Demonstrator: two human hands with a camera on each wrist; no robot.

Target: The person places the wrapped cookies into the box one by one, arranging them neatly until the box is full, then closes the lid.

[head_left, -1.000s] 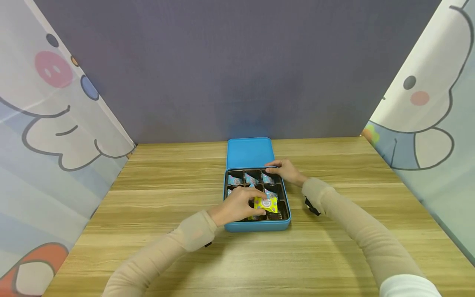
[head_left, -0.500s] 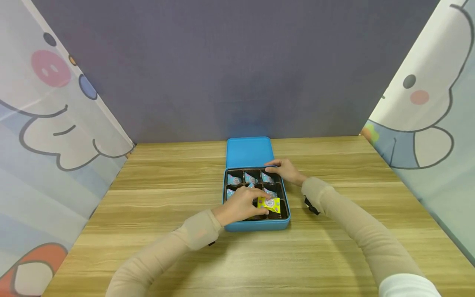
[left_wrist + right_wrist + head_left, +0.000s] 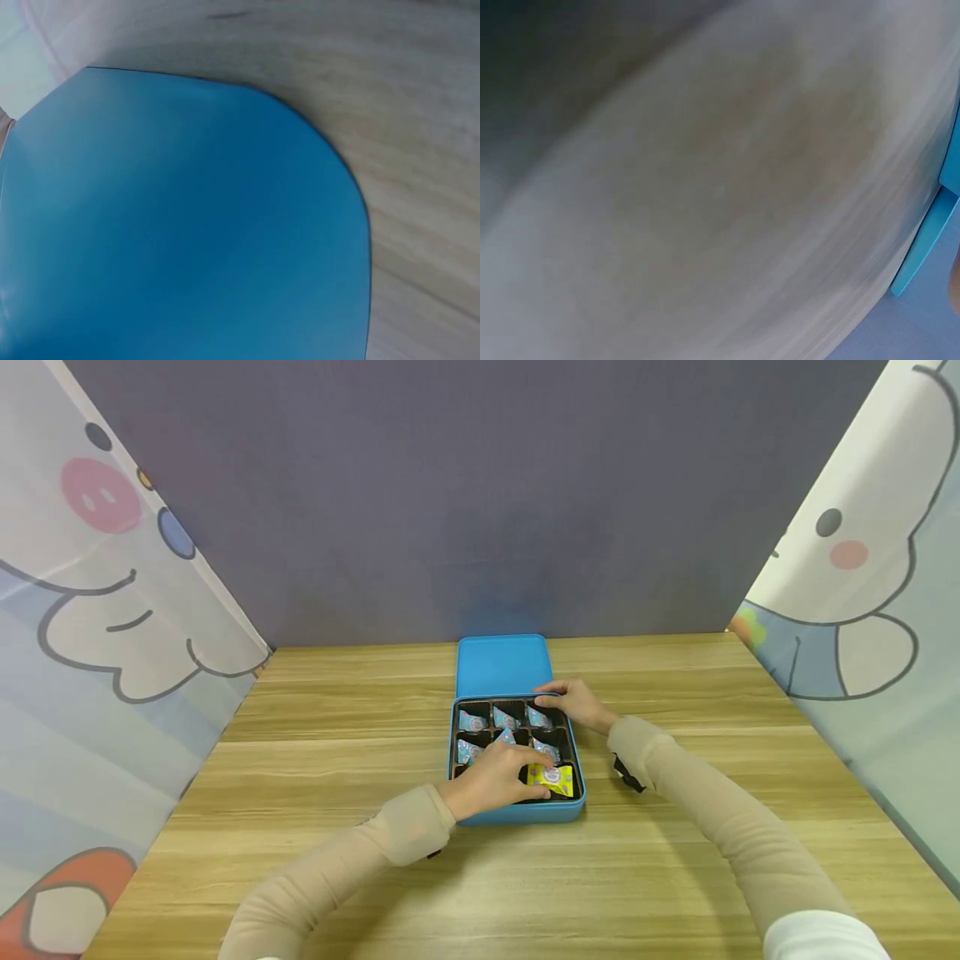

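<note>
A blue box point(image 3: 517, 814) with a dark sectioned tray stands in the middle of the table, its lid point(image 3: 502, 667) laid back. My left hand point(image 3: 495, 778) reaches over the front of the tray and pinches a small yellow wrapped candy point(image 3: 561, 780) between thumb and fingers. The candy is at the front right compartment. Light-blue wrapped candies point(image 3: 538, 718) sit in the back and middle compartments, and my left hand hides part of the front row. At the back right corner, my right hand point(image 3: 579, 703) holds the box's rim.
Wood-grain table point(image 3: 337, 727) surrounds the box. A grey backdrop point(image 3: 480, 510) rises behind it, with cartoon-printed curtains point(image 3: 862, 602) at both sides. The left wrist view is mostly filled by the box's blue side point(image 3: 187, 225).
My left hand has moved a little to the right with the yellow candy, from near the middle of the front row to the front right compartment. My right hand stays at the corner.
</note>
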